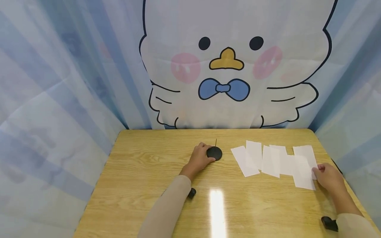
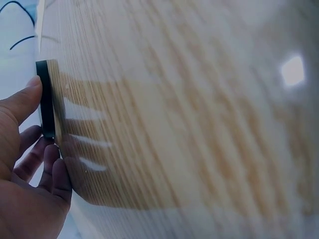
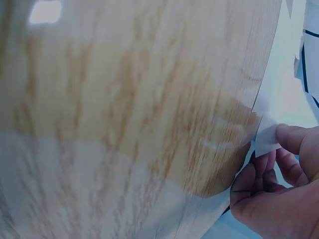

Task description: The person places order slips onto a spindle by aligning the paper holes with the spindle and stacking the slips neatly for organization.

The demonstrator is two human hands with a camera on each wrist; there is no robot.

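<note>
Near the back middle of the table, my left hand [image 1: 200,158] holds a round black disc [image 1: 214,153] between thumb and fingers; a thin brown stick [image 1: 216,142] shows just behind it. The left wrist view shows the disc [image 2: 46,99] edge-on in the hand [image 2: 30,159]. On the right, several white paper sheets [image 1: 253,155] lie overlapping in a row. My right hand [image 1: 328,177] pinches the edge of the rightmost paper [image 1: 306,153]. In the right wrist view, a paper corner [image 3: 266,137] sits between thumb and fingers of the hand [image 3: 279,184].
The wooden table [image 1: 143,185] reaches back to a curtain [image 1: 226,112] with a cartoon bird, and curtains hang on both sides. Black wrist devices show at the left forearm [image 1: 191,193] and the right forearm [image 1: 329,223]. Light reflects off the table's front middle.
</note>
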